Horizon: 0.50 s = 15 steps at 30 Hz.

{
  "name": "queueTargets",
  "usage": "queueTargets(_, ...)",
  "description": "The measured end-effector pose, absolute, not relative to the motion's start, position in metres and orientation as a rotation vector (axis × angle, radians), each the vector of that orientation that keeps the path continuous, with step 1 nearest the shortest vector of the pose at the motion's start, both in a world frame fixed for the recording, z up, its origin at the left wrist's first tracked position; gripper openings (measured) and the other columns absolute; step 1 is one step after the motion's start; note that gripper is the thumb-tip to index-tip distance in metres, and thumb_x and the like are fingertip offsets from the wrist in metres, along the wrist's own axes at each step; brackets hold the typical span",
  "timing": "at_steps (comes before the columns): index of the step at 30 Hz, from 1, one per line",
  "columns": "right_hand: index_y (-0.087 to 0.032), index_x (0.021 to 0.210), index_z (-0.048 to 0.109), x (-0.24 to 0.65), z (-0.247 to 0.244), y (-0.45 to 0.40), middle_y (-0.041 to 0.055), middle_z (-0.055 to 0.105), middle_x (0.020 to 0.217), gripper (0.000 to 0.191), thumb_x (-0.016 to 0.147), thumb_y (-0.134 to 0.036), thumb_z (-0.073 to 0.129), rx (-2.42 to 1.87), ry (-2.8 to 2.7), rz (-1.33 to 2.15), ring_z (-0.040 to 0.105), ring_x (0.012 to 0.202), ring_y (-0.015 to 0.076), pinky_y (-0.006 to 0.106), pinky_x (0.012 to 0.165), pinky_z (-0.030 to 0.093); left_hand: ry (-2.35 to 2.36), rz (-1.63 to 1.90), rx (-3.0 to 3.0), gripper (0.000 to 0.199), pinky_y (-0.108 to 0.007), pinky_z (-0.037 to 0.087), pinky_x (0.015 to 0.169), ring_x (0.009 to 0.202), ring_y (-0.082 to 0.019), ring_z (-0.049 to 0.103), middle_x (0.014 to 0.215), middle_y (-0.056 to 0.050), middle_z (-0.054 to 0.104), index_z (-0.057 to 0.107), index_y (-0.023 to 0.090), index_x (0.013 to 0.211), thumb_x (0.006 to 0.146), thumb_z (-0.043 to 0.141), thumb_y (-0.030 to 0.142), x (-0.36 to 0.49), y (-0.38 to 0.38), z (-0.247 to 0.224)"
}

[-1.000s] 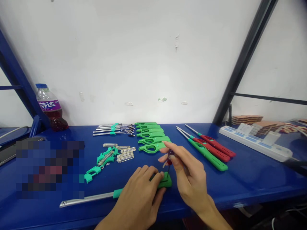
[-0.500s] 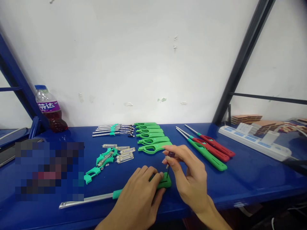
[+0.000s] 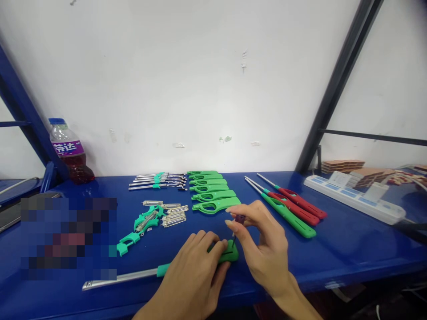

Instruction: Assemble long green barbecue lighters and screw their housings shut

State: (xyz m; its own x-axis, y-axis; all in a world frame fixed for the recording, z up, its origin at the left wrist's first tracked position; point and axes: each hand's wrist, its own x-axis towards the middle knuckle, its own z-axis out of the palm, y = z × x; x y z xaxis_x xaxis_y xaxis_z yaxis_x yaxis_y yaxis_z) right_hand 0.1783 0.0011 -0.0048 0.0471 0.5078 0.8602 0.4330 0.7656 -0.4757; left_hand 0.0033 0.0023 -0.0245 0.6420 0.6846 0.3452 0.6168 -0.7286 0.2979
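Note:
A green long-nosed lighter (image 3: 230, 254) with a metal barrel lies near the table's front edge. My left hand (image 3: 195, 271) is closed over its handle and hides most of it. In the fingers of my right hand (image 3: 263, 249) is a small screwdriver with a dark handle (image 3: 239, 218); its thin shaft points down to the handle's end. Whether the tip sits in a screw is too small to tell. Behind my hands lie several green handle shells (image 3: 215, 205), clear fuel tanks (image 3: 174, 218), teal plastic parts (image 3: 130, 242) and metal barrels with wires (image 3: 150, 184).
On the right rest a green lighter (image 3: 293, 218), two red lighters (image 3: 296, 206) and a white power strip (image 3: 353, 200). A drink bottle (image 3: 68, 151) stands at the back left. A blurred patch (image 3: 68, 240) covers the left of the blue table (image 3: 336, 258).
My right fingers have shifted slightly around the screwdriver handle, which looks a little turned. My left hand and the lighter have stayed in place.

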Motion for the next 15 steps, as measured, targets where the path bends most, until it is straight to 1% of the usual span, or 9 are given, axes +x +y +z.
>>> queueTargets(5,-0.029,0.120,0.074,0.179,-0.008,0.001,0.0006,0.066,0.092,0.030,0.099,-0.009,0.067,-0.772,-1.554,0.045,0.064,0.081,0.0155,0.028,0.067,0.058,1.078,0.646,2.725,0.025,-0.061,0.054,0.103,0.105,-0.030,0.065,0.116,-0.008,0.068,0.066,0.021,0.124,0.103,0.056,0.013,0.003,0.002,-0.025)
queueTargets(10,-0.030,0.129,0.069,0.178,-0.013,-0.003,0.0045,0.069,0.109,0.038,0.102,-0.005,0.058,-0.684,-1.402,-0.018,0.068,0.085,0.0179,0.033,0.063,0.060,1.102,0.557,2.774,0.032,-0.058,0.057,0.099,0.108,-0.031,0.066,0.121,-0.009,0.069,0.063,0.020,0.135,0.104,0.056,0.013,0.003,0.001,-0.022)
queueTargets(12,-0.030,0.129,0.068,0.175,-0.011,-0.011,0.0043,0.069,0.106,0.037,0.103,-0.006,0.057,-0.627,-1.329,-0.044,0.068,0.080,0.0175,0.033,0.059,0.059,1.090,0.530,2.817,0.034,-0.055,0.059,0.097,0.108,-0.031,0.067,0.122,-0.009,0.070,0.061,0.021,0.137,0.104,0.058,0.013,0.003,0.001,-0.022)
queueTargets(15,-0.031,0.126,0.070,0.181,-0.015,-0.030,0.0041,0.069,0.092,0.028,0.105,-0.015,0.060,-0.597,-1.259,-0.092,0.067,0.073,0.0196,0.034,0.051,0.056,1.038,0.506,2.947,0.036,-0.051,0.059,0.094,0.103,-0.030,0.070,0.121,-0.008,0.072,0.060,0.021,0.136,0.101,0.066,0.014,0.004,0.000,-0.026)
